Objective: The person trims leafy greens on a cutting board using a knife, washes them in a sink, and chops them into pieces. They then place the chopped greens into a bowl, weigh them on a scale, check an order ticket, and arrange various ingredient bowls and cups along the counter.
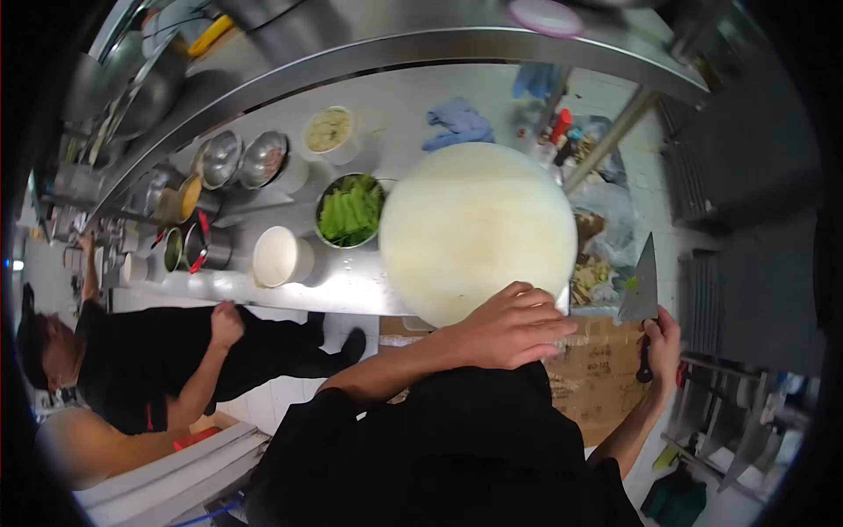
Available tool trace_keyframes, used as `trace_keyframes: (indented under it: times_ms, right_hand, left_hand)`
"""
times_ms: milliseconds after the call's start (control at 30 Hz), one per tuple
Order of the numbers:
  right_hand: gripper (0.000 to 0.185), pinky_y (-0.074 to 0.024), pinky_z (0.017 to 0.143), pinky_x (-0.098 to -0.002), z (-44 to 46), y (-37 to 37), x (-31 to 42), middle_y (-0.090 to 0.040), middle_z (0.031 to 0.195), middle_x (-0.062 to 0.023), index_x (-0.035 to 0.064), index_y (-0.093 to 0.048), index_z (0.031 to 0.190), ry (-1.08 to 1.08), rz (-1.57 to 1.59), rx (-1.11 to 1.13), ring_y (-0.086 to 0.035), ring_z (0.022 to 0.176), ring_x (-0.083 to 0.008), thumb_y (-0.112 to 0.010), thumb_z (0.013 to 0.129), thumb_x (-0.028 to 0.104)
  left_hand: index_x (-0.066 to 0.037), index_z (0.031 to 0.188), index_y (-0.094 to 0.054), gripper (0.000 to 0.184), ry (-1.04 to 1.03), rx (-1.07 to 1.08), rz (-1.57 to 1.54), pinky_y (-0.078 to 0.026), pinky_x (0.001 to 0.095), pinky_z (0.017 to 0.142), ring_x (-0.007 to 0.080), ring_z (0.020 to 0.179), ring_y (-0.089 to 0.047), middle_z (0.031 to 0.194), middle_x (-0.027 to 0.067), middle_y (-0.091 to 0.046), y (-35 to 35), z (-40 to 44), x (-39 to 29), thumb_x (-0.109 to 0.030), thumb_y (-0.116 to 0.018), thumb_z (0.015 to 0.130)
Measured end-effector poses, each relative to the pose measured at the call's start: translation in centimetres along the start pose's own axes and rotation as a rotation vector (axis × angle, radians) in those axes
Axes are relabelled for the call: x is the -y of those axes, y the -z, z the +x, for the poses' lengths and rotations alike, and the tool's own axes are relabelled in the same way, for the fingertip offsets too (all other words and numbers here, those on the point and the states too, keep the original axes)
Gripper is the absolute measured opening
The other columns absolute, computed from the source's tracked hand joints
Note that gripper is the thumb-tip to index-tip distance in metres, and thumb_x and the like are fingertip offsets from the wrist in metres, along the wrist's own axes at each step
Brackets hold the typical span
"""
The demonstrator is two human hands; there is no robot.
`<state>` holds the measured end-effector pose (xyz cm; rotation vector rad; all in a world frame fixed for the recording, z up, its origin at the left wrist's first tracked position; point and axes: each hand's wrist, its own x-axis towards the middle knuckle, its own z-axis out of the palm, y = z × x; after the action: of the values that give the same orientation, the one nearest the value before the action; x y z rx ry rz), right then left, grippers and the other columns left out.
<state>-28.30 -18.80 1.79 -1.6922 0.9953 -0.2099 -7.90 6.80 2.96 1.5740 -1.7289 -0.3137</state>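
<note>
My right hand (660,344) is wrapped round the dark handle of a broad-bladed kitchen knife (644,285), held out to the right of the board with its tip pointing away from me. A green scrap sticks to the blade. My left hand (518,327) holds nothing that I can see; its fingers are stretched out at the near right edge of a round, pale cutting board (479,224). Whether it touches the board I cannot tell. Just left of the board stands a metal container of cut green vegetables (351,211).
A white tub (281,256), a tub of pale food (330,132) and metal bowls (262,160) stand on the left. A blue cloth (458,123) lies behind the board. Scraps in plastic (597,237) sit at right. A co-worker (158,360) stands left; a metal shelf (378,54) crosses above.
</note>
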Motion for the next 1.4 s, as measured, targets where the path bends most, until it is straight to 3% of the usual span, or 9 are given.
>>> trace_keyframes:
  times_ms: [33,133,600,767,933,967,1033,1233,1400]
  right_hand:
    - [0.023,-0.0381,0.04,-0.0234,0.2,2.3,-1.1,-0.055,0.069,-0.002,-0.0009,-0.057,0.104,0.041,0.043,0.066,-0.049,0.045,-0.0084,-0.048,0.085,0.008]
    - [0.031,-0.0407,0.041,-0.0213,-0.3,5.0,-1.7,-0.06,0.077,-0.004,-0.0015,-0.055,0.114,-0.031,0.276,0.159,-0.051,0.049,-0.0076,-0.052,0.086,0.01]
    - [0.049,-0.0428,0.043,-0.0228,-3.0,12.1,-3.1,-0.061,0.082,-0.0103,-0.0074,-0.046,0.127,-0.082,0.501,0.442,-0.052,0.047,-0.01,-0.061,0.085,0.014]
    - [0.044,-0.0447,0.048,-0.0242,-3.1,14.0,-3.8,-0.062,0.087,-0.0108,-0.0032,-0.046,0.127,-0.13,0.46,0.502,-0.053,0.051,-0.0107,-0.058,0.088,0.011]
    - [0.045,-0.0494,0.056,-0.0298,-3.9,14.2,-2.2,-0.059,0.097,-0.0127,0.0001,-0.049,0.125,-0.099,-0.105,0.269,-0.058,0.06,-0.0181,-0.058,0.081,0.004]
    - [0.045,-0.0494,0.056,-0.0298,-3.8,13.8,-2.5,-0.059,0.097,-0.0127,0.0001,-0.049,0.125,-0.097,-0.105,0.271,-0.058,0.06,-0.0181,-0.058,0.081,0.004]
    - [0.048,-0.0498,0.066,-0.0361,-3.5,12.3,-3.3,-0.057,0.099,-0.0159,0.0056,-0.054,0.12,0.348,-0.768,-0.009,-0.06,0.075,-0.0284,-0.057,0.072,-0.001]
    - [0.045,-0.0495,0.068,-0.0428,-3.8,7.8,-1.2,-0.054,0.1,-0.0141,0.0136,-0.061,0.109,0.306,-0.913,-0.142,-0.059,0.081,-0.0339,-0.058,0.066,-0.003]
    - [0.042,-0.0507,0.066,-0.0407,-6.0,7.7,2.5,-0.056,0.099,-0.0129,0.0131,-0.062,0.103,0.489,-0.967,-0.159,-0.061,0.082,-0.0324,-0.061,0.063,-0.001]
  left_hand:
    - [-0.005,0.12,-0.057,0.049,-0.024,0.008,-0.025,-0.039,0.0429,0.092,0.0251,0.113,-0.051,0.119,0.0095,-0.058,-1.2,0.9,-0.2,-0.029,-0.069,0.079]
    - [-0.007,0.145,-0.023,0.086,-0.036,0.234,0.05,-0.011,0.0601,0.108,0.0286,0.143,-0.008,0.154,0.0101,-0.014,-5.3,4.2,-0.4,-0.052,-0.059,0.08]
    - [-0.013,0.145,-0.025,0.085,-0.36,0.356,0.332,-0.006,0.0598,0.109,0.0269,0.142,-0.014,0.152,0.0021,-0.022,-11.7,14.3,2.7,-0.064,-0.045,0.08]
    - [-0.014,0.147,-0.021,0.08,-0.037,0.215,0.485,-0.008,0.0597,0.109,0.0277,0.142,-0.01,0.153,0.0081,-0.019,-12.8,16.0,7.2,-0.064,-0.036,0.087]
    - [-0.009,0.136,-0.04,0.054,0.204,0.191,-0.025,-0.021,0.0649,0.101,0.0371,0.132,-0.029,0.146,0.015,-0.03,-12.1,16.8,11.5,-0.007,-0.054,0.084]
    - [-0.009,0.136,-0.04,0.054,0.206,0.19,-0.024,-0.021,0.0649,0.101,0.0371,0.132,-0.029,0.146,0.015,-0.03,-11.5,17.0,10.7,-0.007,-0.054,0.084]
    - [-0.015,0.138,-0.04,0.059,0.038,0.033,0.409,-0.017,0.0652,0.103,0.0381,0.136,-0.021,0.149,0.0163,-0.023,-9.8,17.2,7.1,-0.019,-0.062,0.083]
    - [-0.025,0.143,-0.031,0.08,-0.078,0.127,0.311,-0.009,0.0654,0.105,0.038,0.141,-0.005,0.154,0.013,-0.008,-11.8,16.4,2.4,-0.056,-0.062,0.077]
    - [-0.016,0.142,-0.034,0.078,0.01,0.043,0.284,-0.01,0.0653,0.106,0.0381,0.141,-0.006,0.154,0.0138,-0.008,-13.4,16.4,3.8,-0.06,-0.054,0.081]
